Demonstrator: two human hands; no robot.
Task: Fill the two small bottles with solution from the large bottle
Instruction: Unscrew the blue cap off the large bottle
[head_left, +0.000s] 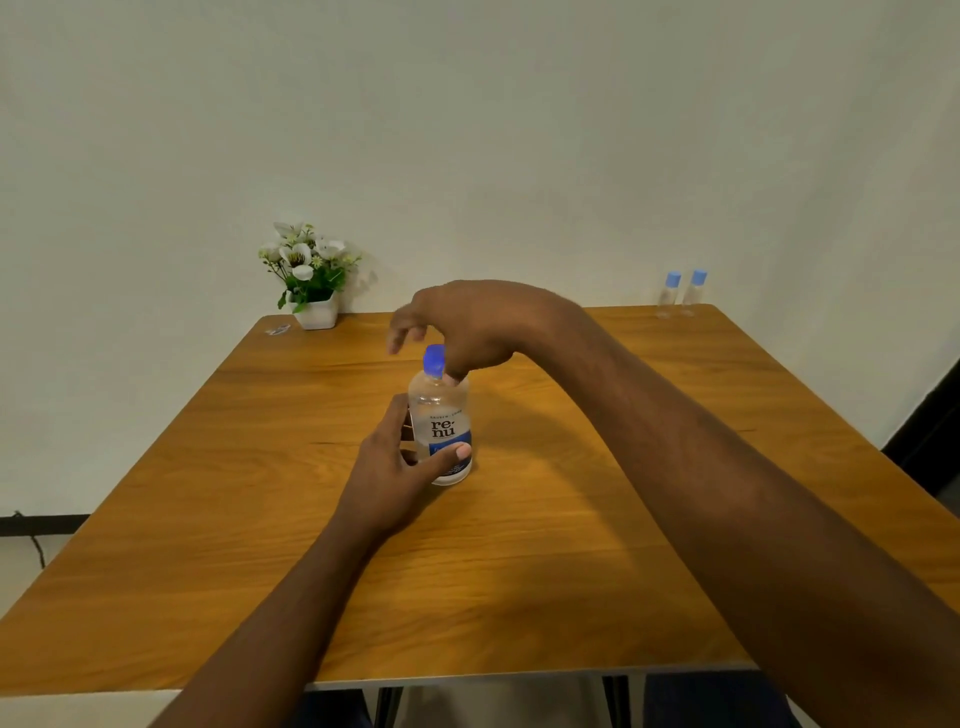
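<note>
My left grip wraps the large bottle low down, upright at the middle of the bench. Right grip closes on its blue cap from above, other fingers blurred. Two small bottles stand together at the far right corner.

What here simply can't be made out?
Head view:
Fingers of the right hand: motion-blurred; grip on the blue cap of the large clear bottle unclear.
Two small clear blue-capped bottles, far corner: too small to tell fill.
Tiny shiny thing beside the white flowerpot: too small to identify.
</note>
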